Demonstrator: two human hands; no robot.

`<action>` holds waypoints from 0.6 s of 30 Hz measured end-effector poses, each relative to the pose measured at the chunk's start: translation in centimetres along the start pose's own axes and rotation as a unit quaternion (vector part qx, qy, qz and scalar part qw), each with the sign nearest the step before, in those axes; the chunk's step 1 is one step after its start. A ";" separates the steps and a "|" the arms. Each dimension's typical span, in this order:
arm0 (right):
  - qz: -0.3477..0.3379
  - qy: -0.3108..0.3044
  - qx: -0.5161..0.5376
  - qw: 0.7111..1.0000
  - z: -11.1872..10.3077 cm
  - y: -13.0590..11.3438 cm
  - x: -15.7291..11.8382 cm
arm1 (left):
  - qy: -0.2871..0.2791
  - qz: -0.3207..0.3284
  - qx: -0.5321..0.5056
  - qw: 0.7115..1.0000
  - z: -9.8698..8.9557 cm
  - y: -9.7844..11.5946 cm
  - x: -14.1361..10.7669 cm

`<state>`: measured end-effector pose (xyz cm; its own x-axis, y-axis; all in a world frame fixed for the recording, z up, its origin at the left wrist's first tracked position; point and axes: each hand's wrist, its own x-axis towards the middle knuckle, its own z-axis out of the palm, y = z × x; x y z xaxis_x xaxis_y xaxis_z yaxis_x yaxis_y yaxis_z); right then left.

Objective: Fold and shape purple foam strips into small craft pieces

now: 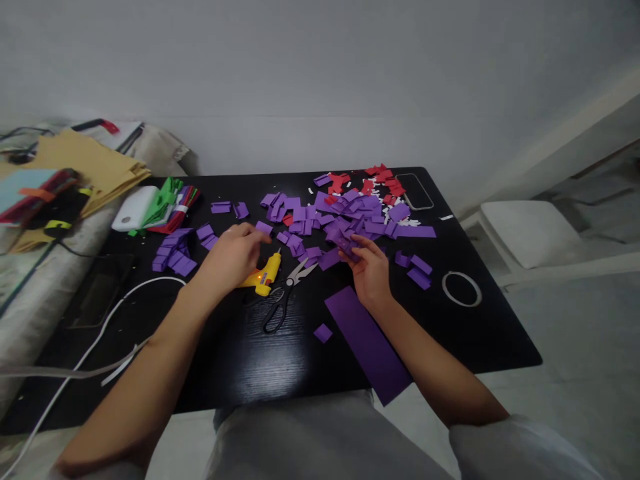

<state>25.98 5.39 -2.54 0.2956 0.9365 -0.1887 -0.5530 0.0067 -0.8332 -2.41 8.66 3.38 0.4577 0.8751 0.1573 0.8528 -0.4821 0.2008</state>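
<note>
My left hand (235,253) is curled above the yellow glue gun (269,275), its fingertips closed at a small purple paper piece (263,228). Over the front of the purple heap, my right hand (371,270) pinches a folded purple paper piece (347,243); its exact shape blends with the heap behind. Black-handled scissors (289,287) lie partly spread between the hands. A long purple strip (370,347) runs beneath my right forearm, with a small purple square (323,333) beside it. The heap of folded purple pieces (355,210) spreads across the table's far middle.
Red pieces (385,175) and white scraps lie at the back right near a phone-shaped frame (415,191). A ring (461,289) rests at the right. Coloured paper bundles (165,203), a dark phone (100,293) and a white cable (107,323) occupy the left side.
</note>
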 end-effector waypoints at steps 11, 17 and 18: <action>0.022 -0.001 0.019 1.000 0.3 -0.1 0.2 | -0.172 0.105 0.063 0.977 2.8 1.8 10.7; 0.029 -0.010 0.015 0.999 0.4 -0.2 -0.2 | -0.123 0.101 -0.021 0.987 0.2 0.1 8.9; 0.032 -0.011 0.014 0.999 0.5 -0.2 -0.3 | -0.097 0.095 -0.047 0.990 -0.1 0.1 8.4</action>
<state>25.63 5.31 -2.10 0.2425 0.9426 -0.2295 -0.5924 -0.0435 -0.8045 1.46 15.97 4.83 0.6545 0.7559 0.0145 0.7239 -0.6321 0.2765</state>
